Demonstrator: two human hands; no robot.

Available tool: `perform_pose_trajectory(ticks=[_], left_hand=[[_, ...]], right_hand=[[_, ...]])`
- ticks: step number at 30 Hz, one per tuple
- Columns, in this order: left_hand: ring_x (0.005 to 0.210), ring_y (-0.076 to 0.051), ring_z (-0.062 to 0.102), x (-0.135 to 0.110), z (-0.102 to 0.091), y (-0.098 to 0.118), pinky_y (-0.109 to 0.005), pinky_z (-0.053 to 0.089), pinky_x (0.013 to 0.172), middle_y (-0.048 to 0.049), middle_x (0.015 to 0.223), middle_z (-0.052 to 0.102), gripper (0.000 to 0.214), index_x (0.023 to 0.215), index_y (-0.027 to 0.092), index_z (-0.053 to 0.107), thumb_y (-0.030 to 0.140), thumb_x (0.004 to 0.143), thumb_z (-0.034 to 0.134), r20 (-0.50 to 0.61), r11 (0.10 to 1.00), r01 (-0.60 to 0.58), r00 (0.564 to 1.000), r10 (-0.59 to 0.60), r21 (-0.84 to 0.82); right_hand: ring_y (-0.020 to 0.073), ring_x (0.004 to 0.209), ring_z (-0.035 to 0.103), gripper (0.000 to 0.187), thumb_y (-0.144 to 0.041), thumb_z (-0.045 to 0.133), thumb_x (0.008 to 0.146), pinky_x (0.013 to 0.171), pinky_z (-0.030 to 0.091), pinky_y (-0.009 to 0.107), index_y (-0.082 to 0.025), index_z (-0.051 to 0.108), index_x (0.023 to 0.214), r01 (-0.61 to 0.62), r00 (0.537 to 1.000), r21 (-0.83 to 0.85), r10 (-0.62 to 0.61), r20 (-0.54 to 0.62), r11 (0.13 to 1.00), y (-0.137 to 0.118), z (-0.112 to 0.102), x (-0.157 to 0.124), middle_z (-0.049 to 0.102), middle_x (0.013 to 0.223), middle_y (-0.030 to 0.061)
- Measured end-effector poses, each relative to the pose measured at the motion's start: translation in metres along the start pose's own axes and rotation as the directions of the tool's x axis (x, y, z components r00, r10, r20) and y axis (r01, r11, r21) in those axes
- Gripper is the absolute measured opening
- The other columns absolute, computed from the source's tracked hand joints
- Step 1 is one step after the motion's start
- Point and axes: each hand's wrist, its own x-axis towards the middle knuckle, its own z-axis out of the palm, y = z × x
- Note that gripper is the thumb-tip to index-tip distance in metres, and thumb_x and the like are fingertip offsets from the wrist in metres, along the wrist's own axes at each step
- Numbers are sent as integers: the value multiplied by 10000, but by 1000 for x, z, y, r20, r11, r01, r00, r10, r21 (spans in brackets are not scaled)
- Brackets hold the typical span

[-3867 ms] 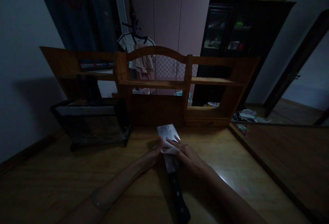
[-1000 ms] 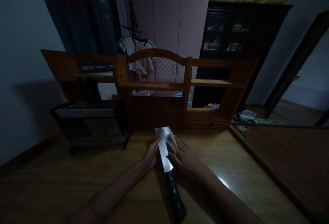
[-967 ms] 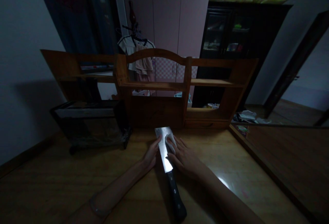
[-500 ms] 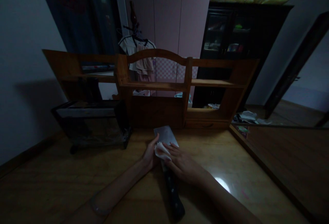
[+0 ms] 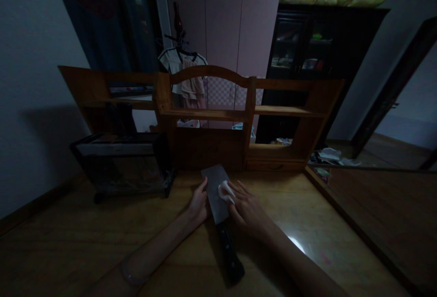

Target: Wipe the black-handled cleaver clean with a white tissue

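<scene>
A cleaver (image 5: 215, 203) with a broad grey blade and a black riveted handle points away from me over the wooden table. My left hand (image 5: 199, 202) grips the blade's left edge, thumb on top and the other fingers hidden beneath. In my right hand (image 5: 247, 206) is a crumpled white tissue (image 5: 225, 191), pressed on the right part of the blade's upper face. The fingers of that hand reach past the blade's right edge. No hand is on the handle, which slants toward me.
A wooden shelf unit (image 5: 205, 114) stands along the table's far edge. At the left sits a dark glass-sided tank (image 5: 123, 165). The tabletop (image 5: 164, 251) has a raised rim (image 5: 341, 210) on its right. Behind are a pink wardrobe (image 5: 221, 33) and a black cabinet (image 5: 344, 42).
My right hand has slid the tissue rightward across the blade, baring its middle and lower part. The cleaver has shifted slightly left, and my left hand still grips it.
</scene>
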Motion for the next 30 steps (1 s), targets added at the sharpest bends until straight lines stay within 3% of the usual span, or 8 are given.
perform_pose_trajectory(ticks=[4,8,13,19,24,30], left_hand=[[843,-287,719,1,-1,1,-408,522,878,-183,908,738,543,981,50,676,514,958,394,-14,1000,-10,1000,11,17],[740,-288,725,3,-3,0,-401,560,773,-170,802,739,525,861,76,672,537,936,432,-100,998,6,995,0,59],[768,-289,730,4,-2,-1,-386,568,759,-173,839,742,531,978,62,673,535,937,435,-82,1000,-12,997,14,24],[889,-288,719,6,-3,-3,-412,534,886,-176,1023,728,512,1150,65,630,501,936,471,-107,996,-92,990,92,7],[1012,-323,682,6,-6,-3,-455,479,970,-209,1096,701,589,1181,37,613,543,938,433,-49,999,-36,998,35,-15],[790,-292,720,2,-5,-2,-414,540,830,-169,864,737,554,998,65,670,558,931,426,-115,999,-26,993,29,26]], right_hand=[[180,1436,284,468,-213,368,987,1205,219,434,-201,407,1453,71,996,79,-75,56,994,-11,-2,0,395,1513,68],[165,1423,311,449,-211,375,985,1202,231,407,-219,445,1429,133,982,171,-153,111,976,-18,-5,0,406,1505,45],[164,1370,412,441,-180,425,940,1199,227,402,-221,517,1369,173,977,206,-195,90,963,-16,-9,0,456,1475,44],[185,1381,398,437,-163,432,913,1192,253,428,-216,564,1327,59,998,118,-60,9,991,4,-9,-2,516,1431,50],[221,1422,321,510,-166,423,908,1184,267,482,-182,460,1417,-31,994,14,32,-103,999,12,-5,-3,417,1501,87],[171,1438,281,483,-190,387,964,1207,217,421,-204,417,1445,115,989,141,-126,73,983,-16,-8,-2,382,1524,61]])
